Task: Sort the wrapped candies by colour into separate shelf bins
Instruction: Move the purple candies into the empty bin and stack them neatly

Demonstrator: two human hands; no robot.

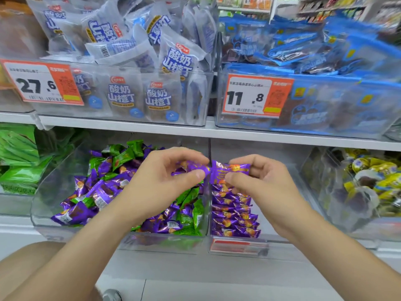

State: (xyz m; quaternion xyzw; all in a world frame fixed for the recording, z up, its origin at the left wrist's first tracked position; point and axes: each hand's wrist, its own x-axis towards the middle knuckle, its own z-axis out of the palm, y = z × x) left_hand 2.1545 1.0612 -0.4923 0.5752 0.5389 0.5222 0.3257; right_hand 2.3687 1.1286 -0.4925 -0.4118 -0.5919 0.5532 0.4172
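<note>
From the head camera, the person is at the lower shelf, both hands up over the divider where two clear bins meet. The left hand [165, 181] pinches a purple candy [193, 167] between thumb and fingertips. The right hand [260, 183] pinches a second purple candy [236, 168] the same way, and the two wrappers seem to touch end to end.

Below the left hand, the mixed bin [162, 242] holds purple sweets jumbled with green candies [188, 218]. In the purple bin [219, 243] on the right, a stack of purple candies [234, 216] lies in neat rows against its left wall.

I'd say a purple piece is being passed across. Next, both want laying on that stack, squared to the rows. Plenty of purple remains among the green, so the sorting looks well short of finished.
</note>
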